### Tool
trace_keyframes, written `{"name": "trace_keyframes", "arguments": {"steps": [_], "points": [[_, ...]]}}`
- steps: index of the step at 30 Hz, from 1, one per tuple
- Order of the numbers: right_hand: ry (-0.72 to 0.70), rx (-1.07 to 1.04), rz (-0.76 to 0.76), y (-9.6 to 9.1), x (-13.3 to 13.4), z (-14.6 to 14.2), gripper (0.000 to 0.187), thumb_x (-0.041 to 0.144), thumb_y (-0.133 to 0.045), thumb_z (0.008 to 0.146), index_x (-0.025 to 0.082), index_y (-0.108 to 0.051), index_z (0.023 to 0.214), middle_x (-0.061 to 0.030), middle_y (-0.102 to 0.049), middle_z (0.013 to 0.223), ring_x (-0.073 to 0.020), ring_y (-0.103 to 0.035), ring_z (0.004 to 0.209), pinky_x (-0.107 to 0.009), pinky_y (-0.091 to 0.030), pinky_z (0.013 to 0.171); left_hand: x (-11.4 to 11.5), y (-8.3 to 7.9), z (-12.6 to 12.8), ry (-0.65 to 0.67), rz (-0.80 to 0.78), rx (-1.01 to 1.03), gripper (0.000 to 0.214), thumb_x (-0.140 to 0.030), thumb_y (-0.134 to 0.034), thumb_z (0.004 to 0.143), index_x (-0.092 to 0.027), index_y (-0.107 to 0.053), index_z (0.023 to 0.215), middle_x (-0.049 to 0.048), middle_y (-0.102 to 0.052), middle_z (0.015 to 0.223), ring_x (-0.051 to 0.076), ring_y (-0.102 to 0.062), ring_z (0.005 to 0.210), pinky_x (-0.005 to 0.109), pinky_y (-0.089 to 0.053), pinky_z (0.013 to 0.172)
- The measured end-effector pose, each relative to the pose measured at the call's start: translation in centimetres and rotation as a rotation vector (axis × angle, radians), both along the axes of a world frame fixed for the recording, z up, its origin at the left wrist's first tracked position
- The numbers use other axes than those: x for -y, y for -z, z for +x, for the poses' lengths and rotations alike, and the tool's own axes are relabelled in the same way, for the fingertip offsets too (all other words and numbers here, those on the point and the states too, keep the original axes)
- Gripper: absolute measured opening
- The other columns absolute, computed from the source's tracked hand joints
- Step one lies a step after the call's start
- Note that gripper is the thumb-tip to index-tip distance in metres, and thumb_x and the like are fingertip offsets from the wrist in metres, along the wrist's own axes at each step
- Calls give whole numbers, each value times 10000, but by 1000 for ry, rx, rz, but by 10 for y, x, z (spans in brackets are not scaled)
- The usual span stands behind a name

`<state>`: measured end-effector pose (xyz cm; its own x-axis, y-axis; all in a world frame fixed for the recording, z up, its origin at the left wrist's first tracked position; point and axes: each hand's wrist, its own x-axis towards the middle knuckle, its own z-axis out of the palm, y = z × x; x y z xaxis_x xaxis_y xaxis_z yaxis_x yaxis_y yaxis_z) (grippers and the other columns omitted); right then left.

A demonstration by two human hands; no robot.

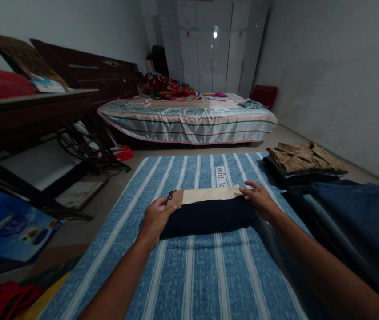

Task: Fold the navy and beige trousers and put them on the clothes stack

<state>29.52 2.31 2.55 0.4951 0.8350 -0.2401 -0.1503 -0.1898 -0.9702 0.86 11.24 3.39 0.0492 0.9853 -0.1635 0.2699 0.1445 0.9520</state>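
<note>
- Dark folded garment (206,218) is lying on the blue striped cover (172,275), about midway between its left and right edges and well in from the far edge.
- Garment is sitting directly between the two hands, its long side running crosswise, roughly along the line of the cover's far edge.
- Left hand (156,218) is gripping the garment's left end; the thumb is pressing on the tan patch (176,199), the other fingers curling behind, partly hidden.
- Right hand (259,198) is pinching the right end of the cream strip (209,194) between thumb and fingers; the contact underneath is not showing clearly.
- Cream strip is running along the garment's far side, from the tan patch to the right fingertips.
- Printed lettering (220,177) is showing on the cover, between the strip and the far edge.
- Brown patterned cloth (306,158) is topping a stack by the cover's far right corner; folded denim (359,218) is lying nearer, along the right edge.
- Blue box (16,226) is standing off the left edge; bed (189,120) is occupying the space beyond the far edge.
</note>
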Motion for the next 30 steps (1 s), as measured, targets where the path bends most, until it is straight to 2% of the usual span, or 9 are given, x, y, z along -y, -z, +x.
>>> {"name": "trace_keyframes", "arguments": {"steps": [3, 6, 9, 13, 17, 22, 26, 30], "points": [[-17, -50, -19, -1, 18, -4, 657, 361, -707, 676, 189, -399, 1230, 74, -488, 595, -96, -445, 466, -218, -300, 443, 0, 3, 1, -8, 33, -6, 488, -211, -695, 643, -159, -577, 1114, 49, -719, 824, 214, -686, 746, 267, -514, 632], [-49, -66, -3, 1, 31, -8, 737, 310, -761, 601, 186, -399, 1231, 95, -459, 582, -96, -447, 486, -221, -309, 464, 0, 6, 3, -4, 83, -12, 516, -227, -700, 639, -165, -572, 1135, 49, -718, 836, 218, -684, 790, 274, -516, 687], [-65, -60, 88, 0, 36, -12, 804, 251, -782, 518, 193, -407, 1227, 105, -477, 592, -99, -473, 526, -224, -347, 516, 0, 7, 5, 11, 151, 41, 561, -247, -700, 647, -187, -551, 1185, 36, -720, 856, 211, -681, 814, 272, -515, 725], [-42, -20, 198, 2, 34, -17, 788, 240, -746, 526, 196, -401, 1232, 101, -503, 608, -100, -481, 552, -223, -365, 546, -2, 10, 5, 3, 177, 11, 564, -260, -689, 661, -185, -549, 1203, 28, -720, 849, 208, -679, 822, 266, -511, 737], [-24, 115, 132, 15, 32, -20, 696, 244, -673, 572, 205, -411, 1216, 82, -518, 644, -122, -516, 575, -234, -385, 546, -5, 15, 4, -1, 187, -150, 572, -279, -685, 662, -164, -562, 1209, 22, -715, 800, 222, -676, 823, 265, -506, 735], [-33, 403, 157, 32, 33, -17, 675, 249, -591, 668, 224, -367, 1304, 9, -596, 840, -160, -588, 706, -278, -439, 650, -4, 12, 3, 17, 274, -269, 550, -291, -674, 685, -175, -565, 1212, 2, -710, 778, 226, -666, 847, 272, -483, 803], [-25, 499, 132, 37, 33, -16, 660, 248, -565, 690, 213, -367, 1318, -8, -593, 874, -153, -578, 675, -291, -445, 663, -3, 9, 4, 27, 309, -332, 539, -273, -667, 684, -173, -562, 1203, 2, -702, 742, 232, -663, 846, 271, -468, 815], [17, 559, 94, 37, 32, -20, 639, 272, -552, 712, 194, -372, 1320, -18, -585, 869, -166, -572, 687, -303, -446, 673, -4, 10, 4, 22, 335, -438, 534, -272, -657, 688, -166, -549, 1200, 37, -713, 821, 252, -649, 907, 285, -463, 822]]}}
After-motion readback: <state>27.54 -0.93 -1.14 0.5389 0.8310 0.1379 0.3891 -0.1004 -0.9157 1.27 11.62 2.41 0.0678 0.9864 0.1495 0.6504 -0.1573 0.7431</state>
